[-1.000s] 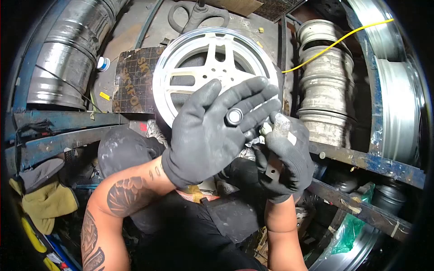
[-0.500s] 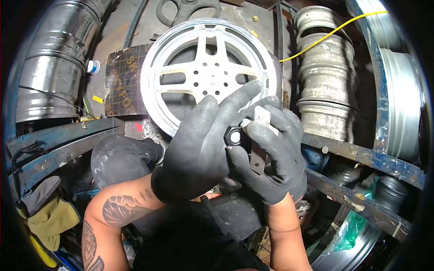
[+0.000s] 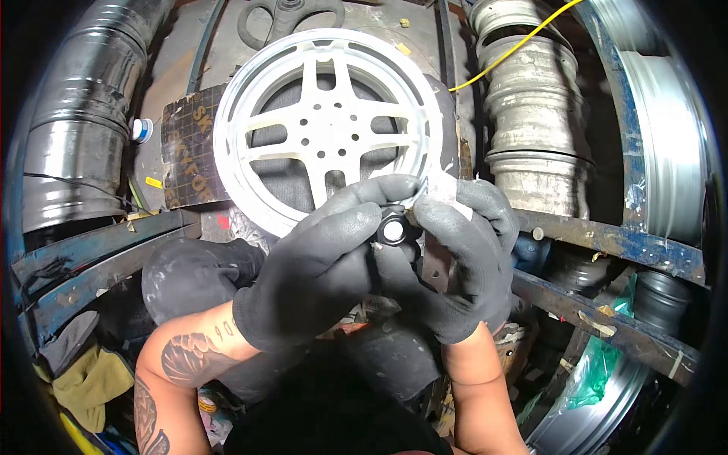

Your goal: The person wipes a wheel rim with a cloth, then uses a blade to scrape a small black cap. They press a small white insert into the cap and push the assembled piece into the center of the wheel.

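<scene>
My right hand, in a dark grey work glove, is closed around a flat metal strip. White paste coats the strip's upper end. A small round black piece with a white centre sits between my two hands, with my right thumb under it. My left hand, gloved alike, curls its thumb and forefinger around that black piece; the forefinger's tip reaches the pasted end of the strip. Beyond the hands lies a white-coated spoked wheel rim, its lower right edge partly hidden by the gloves.
Stacked metal rims stand at the right, beside a yellow cable. Shiny cylindrical metal rims line the left. Blue metal rails run along both sides. A printed board lies under the white rim, and a dark handwheel sits behind it.
My left thumb and forefinger have drawn in from stretched out to curled around the black piece. Both hands are closer together. The view has shifted slightly, moving the white rim leftward.
</scene>
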`<action>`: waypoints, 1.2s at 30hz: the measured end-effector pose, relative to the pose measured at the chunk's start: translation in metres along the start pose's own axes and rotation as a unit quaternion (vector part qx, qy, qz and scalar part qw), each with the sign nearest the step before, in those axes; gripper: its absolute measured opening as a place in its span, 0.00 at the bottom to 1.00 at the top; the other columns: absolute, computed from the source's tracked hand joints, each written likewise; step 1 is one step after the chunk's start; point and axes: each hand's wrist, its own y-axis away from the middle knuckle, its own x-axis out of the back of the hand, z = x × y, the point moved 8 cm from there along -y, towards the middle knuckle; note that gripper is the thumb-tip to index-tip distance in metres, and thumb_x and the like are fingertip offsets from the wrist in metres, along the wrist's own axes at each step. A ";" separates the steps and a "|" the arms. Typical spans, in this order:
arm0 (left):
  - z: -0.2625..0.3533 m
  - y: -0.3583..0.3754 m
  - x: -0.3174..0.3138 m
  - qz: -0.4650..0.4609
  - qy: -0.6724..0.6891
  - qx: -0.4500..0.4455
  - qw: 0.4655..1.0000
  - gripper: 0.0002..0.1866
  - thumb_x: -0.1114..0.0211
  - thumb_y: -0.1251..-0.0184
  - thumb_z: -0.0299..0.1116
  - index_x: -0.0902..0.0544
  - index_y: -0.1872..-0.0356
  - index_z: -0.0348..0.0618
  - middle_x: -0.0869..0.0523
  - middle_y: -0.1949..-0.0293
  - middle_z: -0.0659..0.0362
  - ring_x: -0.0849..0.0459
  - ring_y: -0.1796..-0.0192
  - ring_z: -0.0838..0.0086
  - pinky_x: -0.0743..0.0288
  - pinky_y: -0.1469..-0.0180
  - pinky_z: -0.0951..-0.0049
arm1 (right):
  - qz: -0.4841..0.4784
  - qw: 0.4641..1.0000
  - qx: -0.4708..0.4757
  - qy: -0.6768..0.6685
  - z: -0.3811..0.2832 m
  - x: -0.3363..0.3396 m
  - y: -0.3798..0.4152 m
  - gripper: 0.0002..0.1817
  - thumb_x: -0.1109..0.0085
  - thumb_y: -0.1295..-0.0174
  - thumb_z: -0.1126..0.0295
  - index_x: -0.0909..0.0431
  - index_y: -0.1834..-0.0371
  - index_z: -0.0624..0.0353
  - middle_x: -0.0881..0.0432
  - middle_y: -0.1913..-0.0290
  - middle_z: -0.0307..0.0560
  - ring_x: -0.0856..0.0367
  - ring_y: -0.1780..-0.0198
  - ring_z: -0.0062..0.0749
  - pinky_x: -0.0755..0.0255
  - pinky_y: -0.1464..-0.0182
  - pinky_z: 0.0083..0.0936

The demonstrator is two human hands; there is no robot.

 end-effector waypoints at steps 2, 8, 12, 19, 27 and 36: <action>-0.015 0.001 -0.002 -0.010 0.156 0.068 0.985 0.19 0.47 0.33 0.20 0.30 0.41 0.31 0.21 0.48 0.53 0.20 0.53 0.75 0.25 0.48 0.77 | 0.006 1.000 0.003 -0.011 0.001 0.000 0.000 0.26 0.22 0.63 0.65 0.15 0.55 0.52 0.18 0.55 0.42 0.25 0.50 0.41 0.30 0.47 0.36; -0.033 0.001 -0.007 -0.017 0.306 0.112 0.945 0.20 0.50 0.32 0.19 0.34 0.38 0.33 0.23 0.50 0.57 0.23 0.54 0.78 0.27 0.48 0.79 | 0.013 0.984 -0.025 -0.178 0.008 -0.004 -0.007 0.22 0.25 0.57 0.69 0.16 0.55 0.57 0.16 0.56 0.51 0.19 0.55 0.44 0.27 0.52 0.34; -0.042 -0.001 -0.011 -0.028 0.389 0.092 0.916 0.22 0.51 0.32 0.18 0.36 0.37 0.34 0.24 0.51 0.58 0.24 0.55 0.80 0.27 0.48 0.80 | 0.052 0.958 -0.093 -0.266 0.020 0.014 0.004 0.13 0.34 0.49 0.76 0.17 0.57 0.61 0.16 0.56 0.55 0.18 0.55 0.42 0.26 0.51 0.32; -0.030 0.000 -0.010 0.003 0.444 0.085 0.892 0.18 0.51 0.33 0.18 0.35 0.42 0.35 0.25 0.54 0.58 0.26 0.57 0.79 0.28 0.50 0.78 | 0.087 0.933 -0.235 -0.257 0.034 0.011 0.013 0.25 0.44 0.35 0.73 0.34 0.35 0.66 0.28 0.40 0.50 0.23 0.49 0.27 0.27 0.45 0.26; -0.043 -0.005 -0.011 0.069 0.502 0.211 0.836 0.06 0.46 0.27 0.35 0.28 0.59 0.45 0.26 0.65 0.59 0.27 0.66 0.72 0.29 0.58 0.68 | 0.084 0.937 -0.239 -0.240 0.037 0.013 0.021 0.17 0.39 0.44 0.80 0.29 0.52 0.65 0.22 0.55 0.50 0.20 0.61 0.29 0.23 0.56 0.25; -0.023 -0.001 -0.002 0.021 0.315 0.082 0.945 0.17 0.42 0.29 0.39 0.30 0.44 0.45 0.26 0.55 0.55 0.26 0.58 0.70 0.29 0.51 0.66 | 0.108 0.884 -0.311 -0.332 0.054 0.009 0.036 0.16 0.35 0.53 0.83 0.25 0.59 0.63 0.20 0.60 0.44 0.20 0.63 0.24 0.25 0.56 0.22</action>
